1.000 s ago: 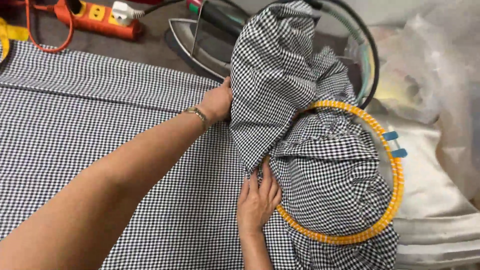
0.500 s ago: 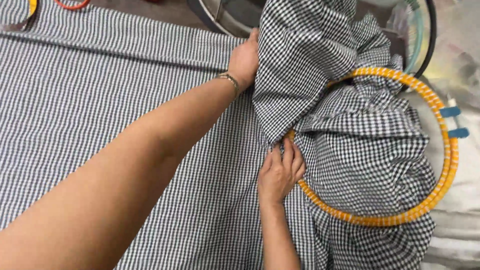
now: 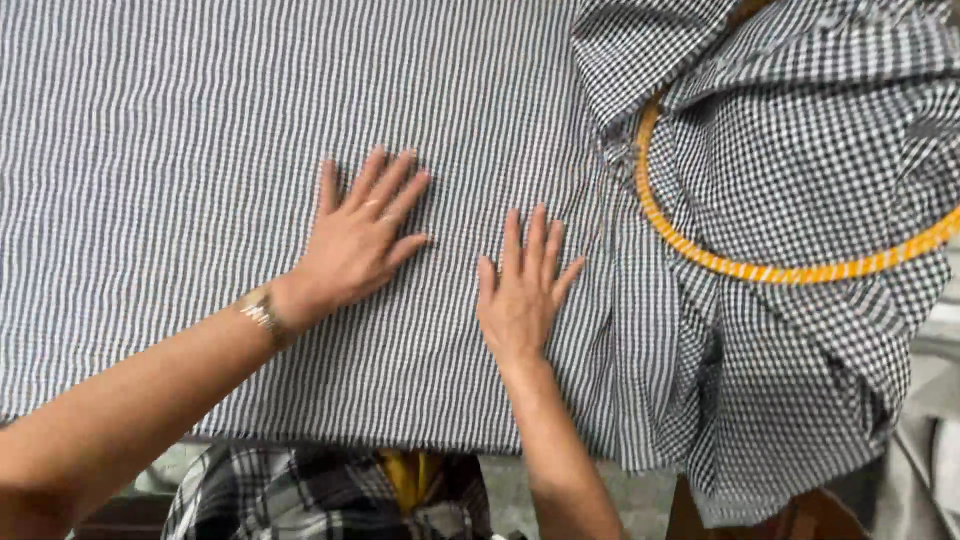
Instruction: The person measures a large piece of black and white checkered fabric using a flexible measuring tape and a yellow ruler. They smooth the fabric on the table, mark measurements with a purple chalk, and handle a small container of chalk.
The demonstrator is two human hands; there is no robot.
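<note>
A flat work surface fills the view, covered edge to edge by black-and-white checked fabric (image 3: pixel 200 120) stretched smooth across it. The left hand (image 3: pixel 355 240) lies palm down on this cloth with its fingers (image 3: pixel 385 185) spread and straight, grasping nothing; a metal bracelet (image 3: pixel 262 312) circles its wrist. Just beside it, the right hand (image 3: pixel 520 290) also presses flat on the fabric, fingers fanned out and released. To the right of that hand the cloth gathers into folds and runs under an orange-yellow hoop (image 3: pixel 740 265), whose curved rim rests on top of the bunched fabric near the table's right end. The loose fabric hangs over the near edge there. Below the table edge, a plaid garment (image 3: pixel 300 495) shows.
</note>
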